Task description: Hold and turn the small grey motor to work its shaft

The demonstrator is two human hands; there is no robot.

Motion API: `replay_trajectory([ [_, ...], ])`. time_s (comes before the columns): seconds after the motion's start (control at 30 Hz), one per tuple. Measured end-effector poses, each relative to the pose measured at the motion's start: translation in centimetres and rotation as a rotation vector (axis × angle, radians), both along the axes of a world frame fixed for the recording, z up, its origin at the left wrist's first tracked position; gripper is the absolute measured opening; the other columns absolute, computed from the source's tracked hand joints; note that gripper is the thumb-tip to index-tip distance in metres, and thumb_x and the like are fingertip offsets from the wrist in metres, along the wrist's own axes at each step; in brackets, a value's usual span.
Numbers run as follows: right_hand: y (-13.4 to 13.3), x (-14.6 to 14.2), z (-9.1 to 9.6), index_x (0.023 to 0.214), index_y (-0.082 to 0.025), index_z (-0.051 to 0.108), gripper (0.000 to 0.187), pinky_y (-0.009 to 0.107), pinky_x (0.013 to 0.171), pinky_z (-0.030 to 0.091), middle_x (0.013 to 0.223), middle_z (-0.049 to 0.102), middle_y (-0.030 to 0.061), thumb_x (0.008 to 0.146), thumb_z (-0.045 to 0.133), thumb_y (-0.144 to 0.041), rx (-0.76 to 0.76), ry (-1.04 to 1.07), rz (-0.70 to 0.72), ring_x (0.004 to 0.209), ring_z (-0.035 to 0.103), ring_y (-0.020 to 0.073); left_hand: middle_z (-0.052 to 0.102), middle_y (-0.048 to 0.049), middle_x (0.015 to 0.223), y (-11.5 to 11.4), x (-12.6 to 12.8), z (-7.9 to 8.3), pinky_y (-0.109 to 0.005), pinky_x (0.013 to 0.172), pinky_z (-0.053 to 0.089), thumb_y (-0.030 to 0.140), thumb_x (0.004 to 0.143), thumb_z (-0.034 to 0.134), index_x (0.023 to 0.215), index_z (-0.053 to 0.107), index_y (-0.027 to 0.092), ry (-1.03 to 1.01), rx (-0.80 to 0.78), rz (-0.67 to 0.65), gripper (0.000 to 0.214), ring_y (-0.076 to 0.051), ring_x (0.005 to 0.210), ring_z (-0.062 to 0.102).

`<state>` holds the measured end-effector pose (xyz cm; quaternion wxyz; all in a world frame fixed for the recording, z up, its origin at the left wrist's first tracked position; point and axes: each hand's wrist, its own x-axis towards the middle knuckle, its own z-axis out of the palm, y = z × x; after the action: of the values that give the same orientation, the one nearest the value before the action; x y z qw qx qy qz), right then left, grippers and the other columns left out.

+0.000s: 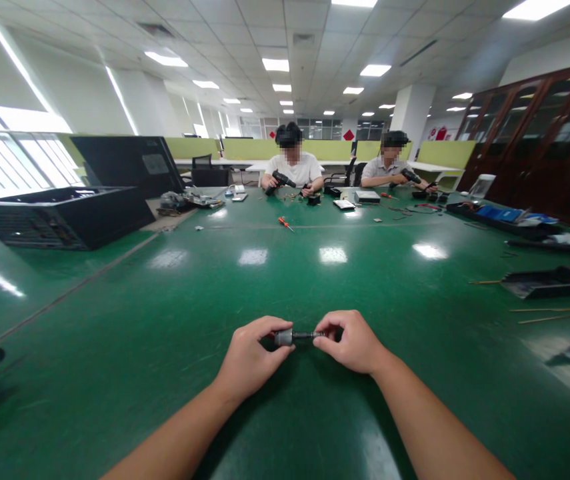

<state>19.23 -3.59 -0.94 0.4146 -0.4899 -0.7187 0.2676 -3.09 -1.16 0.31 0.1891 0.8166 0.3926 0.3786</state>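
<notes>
Just above the green tabletop [285, 280], a short grey cylinder with a thin dark shaft [283, 337] lies level between my two hands; its exact kind is too small to make out. Thumb and fingers of my left hand [251, 355] close around the wide grey end. On the other side, my right hand [353, 343] pinches the far tip of the dark shaft, which its fingertips partly hide. Both forearms come in from the bottom edge.
An orange-handled screwdriver [285, 223] lies farther off. Across the table two people [292, 167] hold power drills among small parts. A black computer case [65, 217] stands at left. Dark trays [559, 280] and thin rods [555, 310] are at right.
</notes>
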Motion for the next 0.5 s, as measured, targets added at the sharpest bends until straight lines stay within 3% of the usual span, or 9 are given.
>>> replay_trajectory([
  [0.5, 0.06, 0.17, -0.10, 0.075, -0.016, 0.072, 0.005, 0.022, 0.055, 0.043, 0.061, 0.065, 0.0009, 0.073, 0.069, -0.019, -0.009, -0.014, -0.003, 0.055, 0.057, 0.0126, 0.073, -0.0012, 0.091, 0.05, 0.11, -0.03, -0.027, 0.076, 0.053, 0.018, 0.071, 0.073, 0.094, 0.071, 0.023, -0.012, 0.000, 0.003, 0.023, -0.017, 0.082, 0.067],
])
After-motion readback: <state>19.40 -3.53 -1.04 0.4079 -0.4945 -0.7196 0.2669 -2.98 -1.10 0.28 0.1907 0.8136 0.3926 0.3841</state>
